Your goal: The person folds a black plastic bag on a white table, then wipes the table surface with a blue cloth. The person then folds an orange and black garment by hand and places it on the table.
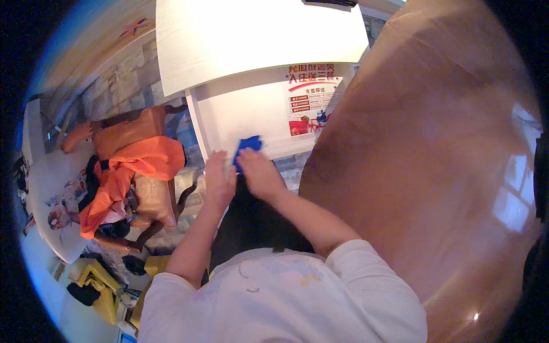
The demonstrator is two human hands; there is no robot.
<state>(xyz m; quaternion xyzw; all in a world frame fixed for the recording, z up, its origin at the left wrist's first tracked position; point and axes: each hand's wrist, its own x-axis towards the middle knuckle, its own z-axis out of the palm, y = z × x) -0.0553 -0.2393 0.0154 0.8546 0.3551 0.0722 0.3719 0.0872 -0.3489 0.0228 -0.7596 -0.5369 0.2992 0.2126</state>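
Observation:
In front of me a white drawer (244,100) is pulled out from under a white tabletop (261,34). A small blue cloth (250,143) lies under the fingers of my right hand (259,173), which grips it over the drawer's front edge. Close beside it, my left hand (220,184) is at the drawer's front left corner. Its thumb stands apart from the fingers; motion blur hides whether it clasps the edge. A printed sheet (315,103) with red and blue graphics and writing shows at the drawer's right side.
A large glossy brown surface (407,171) takes up the right side. At the left, an orange garment (148,158) hangs over a brown chair (128,130) with a tan cushion (152,195). Yellow furniture (101,283) stands at lower left. A dark item (332,2) rests on the tabletop's far edge.

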